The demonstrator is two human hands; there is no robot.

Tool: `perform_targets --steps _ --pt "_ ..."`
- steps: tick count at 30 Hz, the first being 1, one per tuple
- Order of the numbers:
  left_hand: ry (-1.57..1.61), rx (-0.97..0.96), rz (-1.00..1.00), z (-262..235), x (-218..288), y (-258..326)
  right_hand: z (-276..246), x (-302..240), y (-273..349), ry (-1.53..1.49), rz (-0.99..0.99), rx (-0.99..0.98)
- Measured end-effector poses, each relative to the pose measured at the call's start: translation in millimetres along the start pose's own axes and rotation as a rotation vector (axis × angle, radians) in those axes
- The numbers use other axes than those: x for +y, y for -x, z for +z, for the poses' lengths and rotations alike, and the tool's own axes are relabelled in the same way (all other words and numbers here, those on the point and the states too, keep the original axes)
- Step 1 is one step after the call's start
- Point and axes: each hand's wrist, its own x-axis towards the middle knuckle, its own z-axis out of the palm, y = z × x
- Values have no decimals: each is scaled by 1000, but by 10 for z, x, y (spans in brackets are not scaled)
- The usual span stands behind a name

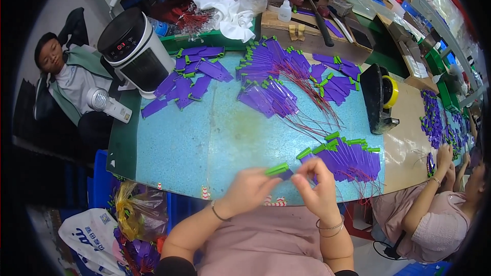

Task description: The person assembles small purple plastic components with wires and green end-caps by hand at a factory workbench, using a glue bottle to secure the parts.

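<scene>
Near the front edge of the table, my left hand (248, 188) holds a flat purple piece with a green end (276, 169). Its fingers are closed around the piece. Just to the right, my right hand (318, 184) has thumb and forefinger pinched close to the purple part; what lies between them is too small to make out. Beside and beyond my right hand lies a fanned row of purple pieces (353, 162) with green ends and thin red wires. Farther back spreads a larger fan of similar pieces (270, 61), its red wires (307, 89) trailing toward me.
Loose purple pieces (192, 84) lie at the back left, near a black-and-white heater (134, 46). A black tape dispenser (376, 99) stands at the right. Behind are a wooden box (348, 46) with a hammer (320, 23) and a white cloth (232, 13). People sit on both sides.
</scene>
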Motion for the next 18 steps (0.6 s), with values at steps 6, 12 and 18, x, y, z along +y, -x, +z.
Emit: perform_targets --steps 6,12,18 --pt "37 -171 90 59 33 53 140 147 -16 -347 -281 -68" --pt "114 -256 62 40 -12 134 252 212 102 -560 -53 -63" --pt "-41 -235 -63 -142 181 73 115 139 195 -50 -216 88"
